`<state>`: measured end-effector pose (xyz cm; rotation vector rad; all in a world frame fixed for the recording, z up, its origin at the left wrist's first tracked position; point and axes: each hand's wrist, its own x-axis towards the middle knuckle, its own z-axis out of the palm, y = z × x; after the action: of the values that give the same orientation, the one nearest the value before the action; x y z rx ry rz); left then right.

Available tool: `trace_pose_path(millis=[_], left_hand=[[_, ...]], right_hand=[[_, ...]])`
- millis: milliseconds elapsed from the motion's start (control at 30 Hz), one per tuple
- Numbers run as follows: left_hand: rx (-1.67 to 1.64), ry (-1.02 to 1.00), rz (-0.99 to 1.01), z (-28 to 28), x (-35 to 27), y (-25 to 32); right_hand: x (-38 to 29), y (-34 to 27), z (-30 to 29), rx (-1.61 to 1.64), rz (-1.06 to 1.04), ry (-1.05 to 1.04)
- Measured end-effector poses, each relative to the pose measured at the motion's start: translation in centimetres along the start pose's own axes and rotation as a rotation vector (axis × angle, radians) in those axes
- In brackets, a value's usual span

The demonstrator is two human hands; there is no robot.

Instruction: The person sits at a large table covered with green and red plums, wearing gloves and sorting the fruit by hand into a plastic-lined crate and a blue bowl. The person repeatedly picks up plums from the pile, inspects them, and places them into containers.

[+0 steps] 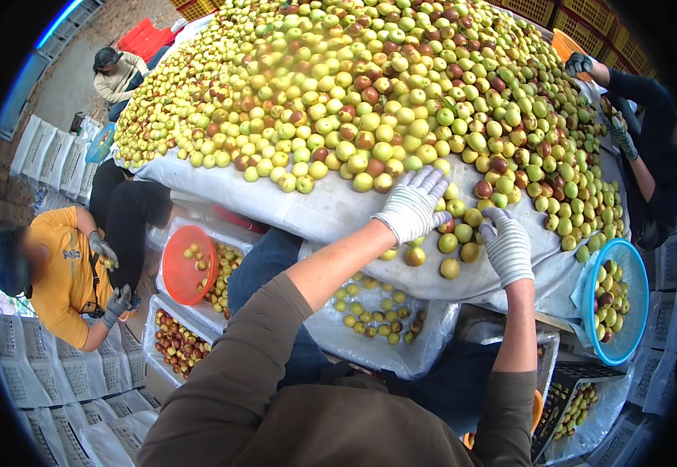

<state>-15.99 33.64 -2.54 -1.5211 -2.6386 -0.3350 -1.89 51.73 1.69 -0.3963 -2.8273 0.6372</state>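
Note:
A large heap of green and red-brown jujubes (373,105) covers a grey-white cloth (309,201) before me. My left hand (414,201), in a white striped glove, lies palm down with fingers spread at the heap's front edge. To its right, my right hand (509,242) wears a matching glove; its fingers are apart and bent down toward the cloth, the tips partly hidden. Between both hands sits a small loose group of jujubes (463,233). Below the cloth's edge, a plastic-lined crate (432,350) between my legs holds more jujubes.
An orange basket (189,265) and a crate of redder jujubes (178,344) stand left. A blue basket (618,347) of jujubes sits at right, above a lined crate (578,414). People sit left (64,262), far left (119,76) and right (648,122) around the heap.

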Motion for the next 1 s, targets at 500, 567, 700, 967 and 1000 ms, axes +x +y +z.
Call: trace_pose_path(millis=[500, 567, 700, 967, 1000], left_hand=[[0.194, -0.178, 0.025, -1.2, 6.1, -6.5], [0.029, -0.046, -0.055, -1.8, 5.6, -6.5], [-0.091, -0.127, -0.015, -2.7, 5.2, -4.5], [0.144, -0.313, 0.05, -2.1, 7.5, -0.7], [0.039, -0.249, 0.006, -2.2, 7.2, -0.9]], right_hand=[[-0.3, 0.1, -0.8, -0.005, 0.06, -0.049], [-0.5, 0.3, -0.8, -0.002, 0.042, -0.033], [-0.5, 0.5, -0.6, 0.014, 0.036, -0.022], [-0.6, 0.4, -1.6, 0.004, 0.098, -0.069], [-0.8, 0.5, -1.8, 0.012, 0.101, -0.053]])
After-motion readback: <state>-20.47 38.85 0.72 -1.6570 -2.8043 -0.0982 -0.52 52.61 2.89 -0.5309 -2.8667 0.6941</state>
